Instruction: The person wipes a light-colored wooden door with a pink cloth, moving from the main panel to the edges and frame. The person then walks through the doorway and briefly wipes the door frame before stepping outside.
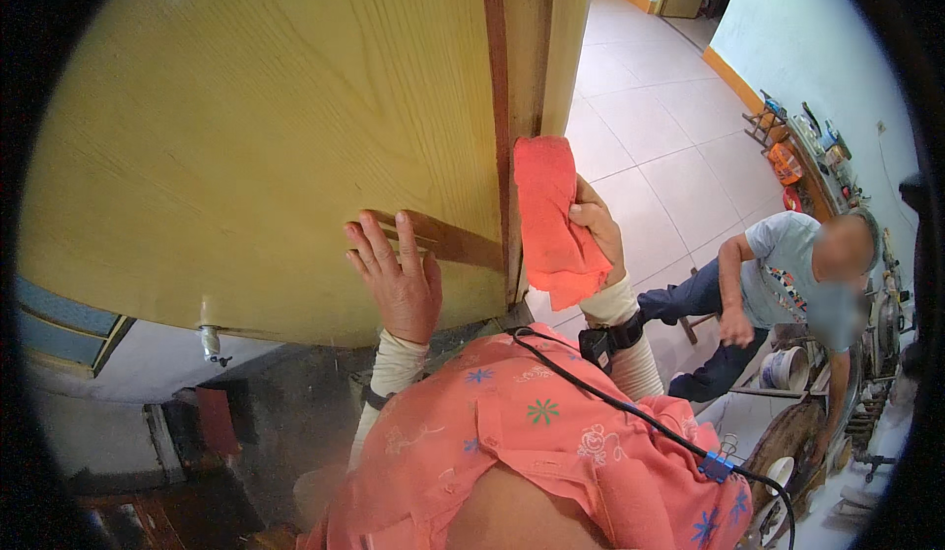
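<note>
A folded red cloth (554,225) is held in my right hand (602,232), thumb on its face, against or close to the edge of the wooden door frame (528,70). To the left, my left hand (399,284) has its fingers spread in front of the yellow wood-grain door (258,129) and holds nothing; whether it touches the panel I cannot tell. Its shadow falls on the wood. A door knob (210,339) shows at the door's lower rim. Both wrists carry pale sleeves and dark bands.
On the right, a seated person (782,269) reaches one arm down near a round wooden board (790,439). A long shelf (812,158) with assorted items lines the wall beyond. Pale floor tiles (650,129) extend past the door frame. A black cable (627,402) crosses my chest.
</note>
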